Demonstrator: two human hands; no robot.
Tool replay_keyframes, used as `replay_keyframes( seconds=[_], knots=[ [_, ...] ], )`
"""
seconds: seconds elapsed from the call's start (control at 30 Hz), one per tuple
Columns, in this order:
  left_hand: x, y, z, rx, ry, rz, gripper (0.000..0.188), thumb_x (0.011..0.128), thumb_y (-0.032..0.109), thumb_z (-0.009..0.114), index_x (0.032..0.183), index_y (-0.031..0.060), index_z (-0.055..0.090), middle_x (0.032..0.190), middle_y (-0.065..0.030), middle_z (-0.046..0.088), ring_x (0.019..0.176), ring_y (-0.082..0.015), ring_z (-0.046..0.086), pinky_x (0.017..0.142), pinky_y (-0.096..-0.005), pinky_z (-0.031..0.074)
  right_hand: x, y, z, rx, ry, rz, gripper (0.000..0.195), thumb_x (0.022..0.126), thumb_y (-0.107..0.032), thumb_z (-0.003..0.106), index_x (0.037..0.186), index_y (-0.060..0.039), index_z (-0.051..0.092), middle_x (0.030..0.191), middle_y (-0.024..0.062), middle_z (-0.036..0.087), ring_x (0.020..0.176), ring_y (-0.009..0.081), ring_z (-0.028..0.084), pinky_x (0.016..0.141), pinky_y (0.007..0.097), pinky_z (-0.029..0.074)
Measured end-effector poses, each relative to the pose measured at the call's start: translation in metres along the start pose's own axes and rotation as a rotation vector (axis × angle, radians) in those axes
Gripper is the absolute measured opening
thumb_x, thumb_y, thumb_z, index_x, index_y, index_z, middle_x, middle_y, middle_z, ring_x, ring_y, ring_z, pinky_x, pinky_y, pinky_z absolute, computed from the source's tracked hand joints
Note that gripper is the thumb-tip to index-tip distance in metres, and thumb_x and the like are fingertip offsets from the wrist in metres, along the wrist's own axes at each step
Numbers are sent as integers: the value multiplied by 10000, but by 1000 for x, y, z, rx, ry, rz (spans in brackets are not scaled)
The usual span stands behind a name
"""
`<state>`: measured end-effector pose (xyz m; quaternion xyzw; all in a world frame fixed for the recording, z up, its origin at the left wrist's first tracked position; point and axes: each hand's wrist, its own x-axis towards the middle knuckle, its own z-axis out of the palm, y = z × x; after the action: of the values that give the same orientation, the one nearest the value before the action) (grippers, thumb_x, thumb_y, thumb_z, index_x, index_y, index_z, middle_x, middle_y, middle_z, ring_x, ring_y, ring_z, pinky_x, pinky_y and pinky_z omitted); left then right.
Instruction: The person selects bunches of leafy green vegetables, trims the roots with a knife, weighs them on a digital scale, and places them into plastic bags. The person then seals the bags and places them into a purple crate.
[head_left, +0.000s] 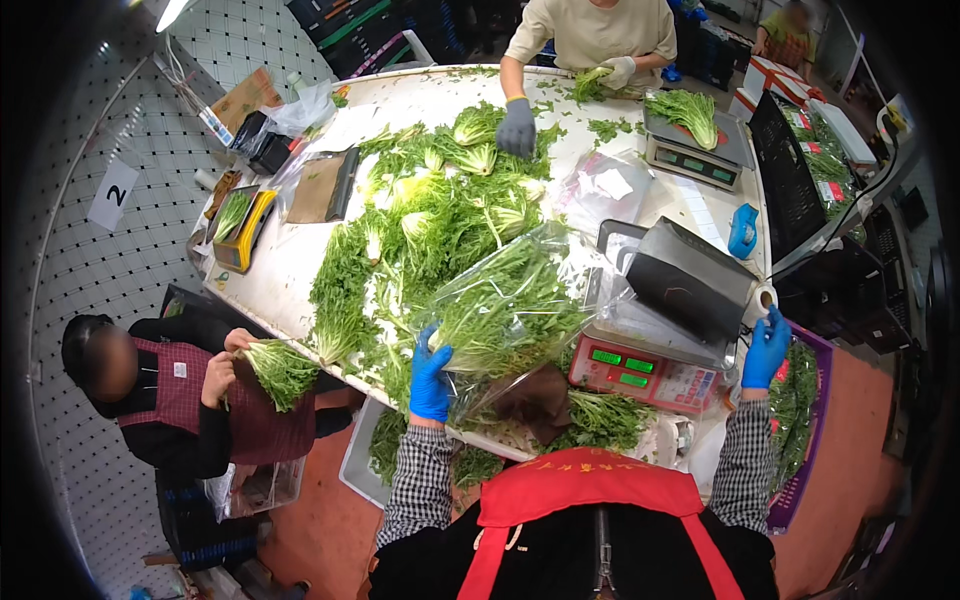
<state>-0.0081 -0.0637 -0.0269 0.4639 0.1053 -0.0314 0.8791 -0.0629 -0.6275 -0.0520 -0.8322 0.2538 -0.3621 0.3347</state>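
My left hand (431, 379), in a blue glove, grips the near end of a clear plastic bag (517, 292) full of frilly leafy greens. The bag's far end leans over the greens heap towards the scale. My right hand (766, 351), also blue-gloved, is raised at the right table edge. Its fingertips touch or nearly touch a white roll (763, 298), perhaps labels or tape; whether they pinch it cannot be made out. Between my hands stands a red digital scale (645, 371) with lit green displays. A dark metal tray (682, 292) lies tilted on its pan.
Loose greens (442, 210) cover the middle of the white table (300, 289). A blue tape dispenser (743, 231) stands at right, before another scale (694, 161). Purple crate (814, 420) with bagged greens stands right. Co-workers handle greens at left (217, 382) and across (592, 37).
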Motion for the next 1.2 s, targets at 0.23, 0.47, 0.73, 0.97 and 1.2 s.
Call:
replay_keyframes(
  seconds=[0.23,0.47,0.73,0.97,1.2],
  knots=[
    [-12,-18,35,-283,-104,-112,679,826,40,656,1434,50,355,1389,-150,490,1268,-313,498,1077,-437,419,-86,-153,8,897,-869,295,555,941,-252,643,1417,-59,433,1245,72,569,1106,176,568,942,291,466],
    [-25,-61,91,-224,-335,-278,695,856,80,658,1470,73,333,1403,-128,482,1261,-293,508,1015,-461,481,-81,-206,26,821,-808,415,447,983,-305,585,1323,-19,535,1111,49,646,947,123,576,870,274,470],
    [12,-70,110,478,-187,-302,365,928,224,661,1219,26,565,1115,-63,621,983,-167,594,898,-315,495,-30,-246,19,1001,-551,216,314,1018,-229,509,1159,12,654,1032,64,689,936,101,600,830,262,476],
    [67,23,225,261,-681,286,868,856,277,731,1531,64,227,1520,-128,343,1379,-247,364,1104,-369,354,24,-251,23,1064,-670,-185,338,1035,-211,443,1212,28,605,1243,169,629,1169,240,589,1007,339,455],
    [110,-4,250,272,-723,58,432,927,112,630,1342,35,536,1299,-43,598,1150,-131,551,999,-297,425,38,-175,36,772,-779,-95,370,953,-154,604,1288,2,579,1162,80,654,1027,155,604,927,310,479]
  ],
)
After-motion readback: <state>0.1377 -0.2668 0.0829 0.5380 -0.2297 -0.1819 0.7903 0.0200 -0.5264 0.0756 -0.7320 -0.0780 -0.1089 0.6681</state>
